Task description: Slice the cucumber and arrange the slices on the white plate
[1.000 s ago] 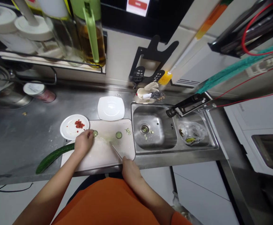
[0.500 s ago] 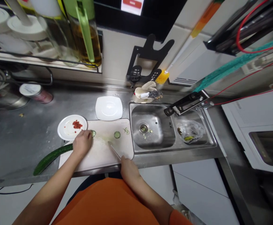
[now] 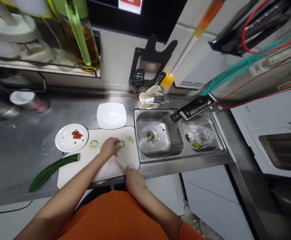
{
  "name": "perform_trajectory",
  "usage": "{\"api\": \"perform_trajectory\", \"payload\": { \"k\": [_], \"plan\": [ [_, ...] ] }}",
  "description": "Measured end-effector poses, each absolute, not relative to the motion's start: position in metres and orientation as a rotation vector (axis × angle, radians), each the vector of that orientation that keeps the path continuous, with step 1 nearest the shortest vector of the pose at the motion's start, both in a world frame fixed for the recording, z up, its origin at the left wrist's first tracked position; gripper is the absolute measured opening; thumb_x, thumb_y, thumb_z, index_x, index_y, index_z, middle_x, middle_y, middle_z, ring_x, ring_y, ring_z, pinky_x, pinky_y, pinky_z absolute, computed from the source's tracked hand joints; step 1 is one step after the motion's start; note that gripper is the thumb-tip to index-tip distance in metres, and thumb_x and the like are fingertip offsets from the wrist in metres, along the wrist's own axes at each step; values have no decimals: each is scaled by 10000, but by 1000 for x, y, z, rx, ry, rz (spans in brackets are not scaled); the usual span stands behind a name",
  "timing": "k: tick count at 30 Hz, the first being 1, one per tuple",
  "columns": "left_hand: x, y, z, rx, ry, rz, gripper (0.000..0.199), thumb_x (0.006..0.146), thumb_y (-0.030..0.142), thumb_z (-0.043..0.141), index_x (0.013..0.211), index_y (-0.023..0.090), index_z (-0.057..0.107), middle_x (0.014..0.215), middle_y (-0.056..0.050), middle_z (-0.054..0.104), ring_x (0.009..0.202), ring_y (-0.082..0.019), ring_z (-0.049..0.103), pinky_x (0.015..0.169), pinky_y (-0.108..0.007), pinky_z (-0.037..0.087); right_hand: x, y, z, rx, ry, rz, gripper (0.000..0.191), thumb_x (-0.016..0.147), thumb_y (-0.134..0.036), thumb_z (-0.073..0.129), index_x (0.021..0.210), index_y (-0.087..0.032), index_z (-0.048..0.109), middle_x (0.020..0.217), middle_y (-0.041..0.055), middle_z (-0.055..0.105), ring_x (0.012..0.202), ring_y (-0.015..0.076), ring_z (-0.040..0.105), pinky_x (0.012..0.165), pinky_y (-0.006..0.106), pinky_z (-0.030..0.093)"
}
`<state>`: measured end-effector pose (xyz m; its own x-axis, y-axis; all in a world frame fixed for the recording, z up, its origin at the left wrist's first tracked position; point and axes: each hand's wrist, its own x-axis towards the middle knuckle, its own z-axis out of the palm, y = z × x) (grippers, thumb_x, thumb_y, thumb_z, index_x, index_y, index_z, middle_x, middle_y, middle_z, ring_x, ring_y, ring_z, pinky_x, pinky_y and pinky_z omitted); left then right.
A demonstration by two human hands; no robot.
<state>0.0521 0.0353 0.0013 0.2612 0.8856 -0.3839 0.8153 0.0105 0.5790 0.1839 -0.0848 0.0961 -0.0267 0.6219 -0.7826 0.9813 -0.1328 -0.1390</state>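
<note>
On the white cutting board (image 3: 82, 170), my left hand (image 3: 109, 148) has its fingers closed at the near-left edge of a round cucumber slice (image 3: 121, 143). My right hand (image 3: 134, 180) is wrapped round the handle of a knife (image 3: 119, 162), whose blade points up and left over the board. Another cucumber slice (image 3: 93, 144) lies to the left of my left hand. Thin green peel strips (image 3: 130, 139) rest near the board's right edge. The rest of the cucumber (image 3: 52, 170), with a cut end, lies partly on the board's left side.
A white plate with red chopped pieces (image 3: 71, 145) touches the board's upper left. Behind the board stands a square white plate (image 3: 111, 115). To the right is a steel double sink (image 3: 158, 123) with scraps and a plastic bag (image 3: 199, 136). A lidded tin (image 3: 30, 101) stands at the back left.
My left hand has moved right from the left slice to the other one, uncovering the cucumber's cut end. The knife has stayed low at the board's right. The whole view has shifted slightly.
</note>
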Motion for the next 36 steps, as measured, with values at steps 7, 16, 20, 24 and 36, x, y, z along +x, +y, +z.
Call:
{"api": "perform_trajectory", "payload": {
  "k": [7, 16, 20, 24, 36],
  "plan": [
    [54, 37, 0, 1756, 1551, 155, 91, 665, 228, 633, 748, 191, 621, 774, -17, 633, 732, -160, 562, 656, -253, 392, 187, -86, 91, 1801, 1691, -1032, 356, 872, -7, 280, 1085, -126, 539, 970, 156, 657, 964, 240, 639, 742, 315, 500],
    [44, 33, 2, 1615, 1583, 231, 61, 698, 248, 576, 727, 210, 615, 669, 32, 637, 645, -127, 571, 611, -227, 391, 189, -83, 91, 1777, 1694, -1030, 363, 868, -9, 281, 1098, -124, 537, 967, 153, 658, 989, 245, 628, 755, 313, 495],
    [25, 31, 4, 1573, 1646, 258, 117, 696, 267, 559, 757, 215, 645, 694, 24, 662, 655, -133, 586, 603, -224, 395, 190, -82, 92, 1767, 1702, -1014, 366, 856, 1, 289, 1085, -121, 548, 965, 146, 660, 972, 247, 632, 758, 312, 498],
    [8, 30, 12, 1638, 1678, 220, 139, 717, 264, 512, 713, 209, 640, 634, 23, 639, 603, -129, 556, 584, -226, 371, 190, -80, 92, 1758, 1693, -1006, 357, 849, 1, 313, 1088, -126, 546, 977, 144, 657, 983, 240, 628, 766, 298, 493],
    [-8, -2, -9, 1861, 1739, 345, 279, 795, 298, 521, 1023, 193, 642, 994, -82, 647, 903, -208, 579, 826, -293, 442, 189, -78, 88, 1762, 1739, -983, 363, 827, 3, 355, 1119, -135, 520, 929, 136, 662, 935, 230, 643, 723, 275, 483]
  ]
}}
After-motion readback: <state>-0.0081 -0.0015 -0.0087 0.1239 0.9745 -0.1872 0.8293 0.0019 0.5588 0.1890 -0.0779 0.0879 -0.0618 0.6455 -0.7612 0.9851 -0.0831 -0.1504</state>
